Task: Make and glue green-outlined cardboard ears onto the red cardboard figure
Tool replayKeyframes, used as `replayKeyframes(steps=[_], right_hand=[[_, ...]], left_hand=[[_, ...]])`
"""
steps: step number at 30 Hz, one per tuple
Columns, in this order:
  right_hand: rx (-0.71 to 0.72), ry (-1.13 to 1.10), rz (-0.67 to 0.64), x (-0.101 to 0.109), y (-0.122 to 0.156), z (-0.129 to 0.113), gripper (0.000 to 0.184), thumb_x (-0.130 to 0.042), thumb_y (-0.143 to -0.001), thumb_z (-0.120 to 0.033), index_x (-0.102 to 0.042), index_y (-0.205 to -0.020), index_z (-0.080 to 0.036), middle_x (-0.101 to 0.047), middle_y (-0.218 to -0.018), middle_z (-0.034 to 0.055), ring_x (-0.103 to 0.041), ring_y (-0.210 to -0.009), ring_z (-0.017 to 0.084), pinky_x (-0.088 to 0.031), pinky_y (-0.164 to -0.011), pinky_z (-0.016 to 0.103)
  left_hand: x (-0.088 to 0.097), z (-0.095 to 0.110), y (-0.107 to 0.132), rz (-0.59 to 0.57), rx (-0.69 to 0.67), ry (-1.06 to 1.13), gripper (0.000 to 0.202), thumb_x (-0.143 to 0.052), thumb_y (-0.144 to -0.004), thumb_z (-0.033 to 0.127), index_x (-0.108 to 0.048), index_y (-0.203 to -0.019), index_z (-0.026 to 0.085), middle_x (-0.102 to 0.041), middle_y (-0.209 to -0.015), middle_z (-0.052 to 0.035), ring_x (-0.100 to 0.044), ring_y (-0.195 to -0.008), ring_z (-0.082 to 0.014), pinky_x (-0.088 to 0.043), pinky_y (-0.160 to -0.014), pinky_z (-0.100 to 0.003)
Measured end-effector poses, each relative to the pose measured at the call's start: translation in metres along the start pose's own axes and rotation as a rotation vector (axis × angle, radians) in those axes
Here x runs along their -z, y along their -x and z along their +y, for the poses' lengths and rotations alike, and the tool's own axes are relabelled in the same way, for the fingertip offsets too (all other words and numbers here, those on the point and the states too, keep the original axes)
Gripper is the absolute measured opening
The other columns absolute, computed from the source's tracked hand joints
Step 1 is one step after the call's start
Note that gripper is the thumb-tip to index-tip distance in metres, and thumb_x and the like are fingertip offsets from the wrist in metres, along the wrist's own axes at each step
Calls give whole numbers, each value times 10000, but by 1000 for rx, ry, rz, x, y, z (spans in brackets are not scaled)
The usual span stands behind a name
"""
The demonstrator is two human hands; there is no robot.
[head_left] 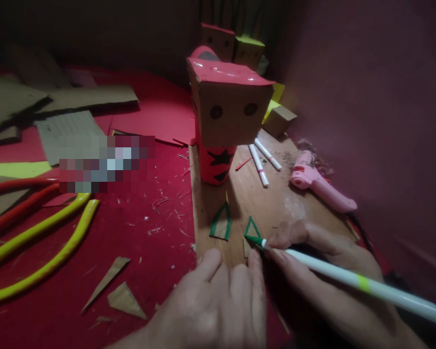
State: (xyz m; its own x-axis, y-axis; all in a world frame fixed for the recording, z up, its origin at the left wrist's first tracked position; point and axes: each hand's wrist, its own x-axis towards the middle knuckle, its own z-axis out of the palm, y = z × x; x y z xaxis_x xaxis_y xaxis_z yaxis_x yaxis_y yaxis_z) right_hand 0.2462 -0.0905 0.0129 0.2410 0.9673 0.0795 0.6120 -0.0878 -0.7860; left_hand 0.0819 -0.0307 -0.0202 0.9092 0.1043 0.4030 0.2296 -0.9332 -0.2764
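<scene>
My right hand (323,271) grips a white marker pen (323,265) with a green tip and a yellow-green band. Its tip touches a small cardboard piece (252,228), where a green outline comes to a point. With fingers bent, my left hand (228,291) presses this piece against the wooden board; its lower part is hidden by the fingers. Just left lies a second pointed cardboard piece (221,225) edged in green. Behind them stands a cardboard box head (236,111) with a red top and two dark round eyes, on a red cylinder (216,167) with black shapes.
Pliers-like tools with red handles (18,189) and yellow handles (39,228) lie left, their heads blurred. Cardboard scraps (125,298) litter the red surface. Two white markers (258,167) and a pink glue gun (321,186) rest right. More box heads (218,41) stand behind.
</scene>
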Motion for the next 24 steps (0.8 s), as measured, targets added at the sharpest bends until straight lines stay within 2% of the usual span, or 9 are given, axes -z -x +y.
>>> replayKeyframes(steps=[3, 8, 11, 17, 22, 24], right_hand=[[0, -7, -14, 0, 0, -2, 84, -609, -776, -174, -642, -721, -229, -703, -668, -34, -664, -597, 111, -509, -550, 182], [-2, 22, 40, -2, -2, 0, 82, -622, -769, -185, -649, -724, -248, -710, -667, -47, -668, -613, 106, -503, -564, 167], [1, 18, 59, -3, -1, 0, 79, -623, -768, -193, -645, -711, -244, -715, -680, -39, -672, -625, 114, -505, -561, 174], [10, 29, -8, -1, -2, -2, 97, -611, -764, -176, -646, -691, -230, -705, -644, -31, -663, -573, 111, -498, -513, 165], [-16, -1, 83, -3, -2, 1, 77, -628, -759, -206, -649, -700, -250, -712, -637, -46, -655, -548, 102, -483, -513, 167], [-33, 6, 80, -3, -1, 0, 75, -630, -762, -215, -649, -699, -250, -710, -634, -45, -657, -558, 106, -482, -514, 171]], left_hand=[[1, 0, 0, 43, -15, -17, 318, -334, -833, -3, -609, -993, -9, -513, -518, 11, -449, -380, -117, -413, -388, -258], [2, 2, 0, -20, 9, -1, 323, -346, -832, -1, -601, -1030, -10, -539, -551, 2, -471, -409, -120, -426, -411, -262], [2, 2, 0, -10, 12, -15, 310, -366, -834, 8, -600, -1037, -9, -545, -557, 3, -468, -410, -115, -419, -410, -258], [0, -1, -1, 24, -14, -11, 281, -373, -850, 40, -618, -985, 11, -504, -529, 20, -447, -393, -113, -409, -405, -263], [2, 2, 1, -30, 7, -26, 307, -360, -833, 10, -605, -1017, -1, -539, -552, 8, -467, -407, -112, -406, -424, -261], [2, 3, 3, -26, 6, -32, 319, -367, -828, 6, -588, -1057, -2, -544, -555, 11, -470, -411, -113, -405, -435, -263]])
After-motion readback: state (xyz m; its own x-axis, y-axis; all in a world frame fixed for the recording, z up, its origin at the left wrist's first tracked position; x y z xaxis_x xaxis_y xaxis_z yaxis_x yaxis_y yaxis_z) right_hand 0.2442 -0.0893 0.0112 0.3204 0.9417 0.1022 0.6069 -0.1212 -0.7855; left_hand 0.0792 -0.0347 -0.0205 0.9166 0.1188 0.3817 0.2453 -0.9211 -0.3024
